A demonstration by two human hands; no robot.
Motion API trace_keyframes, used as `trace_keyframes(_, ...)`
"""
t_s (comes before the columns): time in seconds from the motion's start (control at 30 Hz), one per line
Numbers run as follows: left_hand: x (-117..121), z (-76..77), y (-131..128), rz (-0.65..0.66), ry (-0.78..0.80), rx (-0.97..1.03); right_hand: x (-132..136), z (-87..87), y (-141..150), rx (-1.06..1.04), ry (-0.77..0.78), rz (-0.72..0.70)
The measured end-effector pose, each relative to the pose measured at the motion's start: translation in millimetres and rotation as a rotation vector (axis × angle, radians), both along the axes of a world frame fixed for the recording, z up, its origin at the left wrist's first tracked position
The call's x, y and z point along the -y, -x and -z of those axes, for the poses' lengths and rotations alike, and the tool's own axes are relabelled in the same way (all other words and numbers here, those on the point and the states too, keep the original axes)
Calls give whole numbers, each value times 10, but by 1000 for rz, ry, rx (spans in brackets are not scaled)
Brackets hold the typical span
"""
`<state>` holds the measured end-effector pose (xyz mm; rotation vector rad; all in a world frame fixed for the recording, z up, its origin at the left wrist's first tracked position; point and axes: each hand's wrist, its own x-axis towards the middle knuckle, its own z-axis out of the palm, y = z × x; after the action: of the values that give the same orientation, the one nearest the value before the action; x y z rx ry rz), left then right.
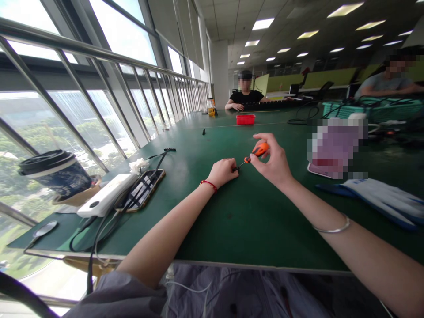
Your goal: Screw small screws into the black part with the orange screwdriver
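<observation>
Closed on the orange-and-black handle of the screwdriver (261, 150), the right hand's grip (273, 164) lies to the right of the small dark part (236, 168) and a little beyond it. The left hand (223, 172) is nearer, its fingers together on that part, low at the counter (212, 221). From the handle, the shaft slants down and leftward, its long axis running to the part; whether the tip is seated in it, I cannot tell.

An open-plan office used as a workshop: rows of ceiling light panels (263, 24), low yellow-green partitions (281, 90), office chairs (323, 90), and a long green tabletop (212, 212) beside railed windows (124, 31).
</observation>
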<state>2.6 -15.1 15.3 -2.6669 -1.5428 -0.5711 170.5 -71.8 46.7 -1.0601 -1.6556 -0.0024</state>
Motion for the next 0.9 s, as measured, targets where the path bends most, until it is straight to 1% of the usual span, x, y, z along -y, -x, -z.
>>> trace_keyframes(0.07, 5, -5, 1, 2, 0, 2, 4, 2, 3, 8, 23, 28)
trace_keyframes(0.13, 8, -7, 1, 4, -4, 4, 20, -5, 13, 15, 84, 48)
trace_keyframes(0.23, 6, -2, 1, 3, -8, 3, 43, -21, 31, 22, 141, -3)
trace_keyframes(0.3, 1, 3, -1, 2, -7, 2, 43, -21, 35, 24, 134, -30)
trace_keyframes(0.5, 1, -4, -4, 5, -4, -1, -3, 3, 14, -14, -3, -10)
trace_keyframes(0.63, 7, -9, -3, 4, -8, -2, 10, -14, 25, -25, 70, 46)
trace_keyframes(0.73, 7, -5, -4, 5, -11, 0, 37, -30, 48, -30, 127, 14)
trace_keyframes(0.8, 4, 0, -6, 6, -10, 3, 43, -30, 53, -25, 123, -20)
trace_keyframes(0.9, -2, 6, -5, 11, -13, 6, 24, -8, 38, -16, 55, -27)
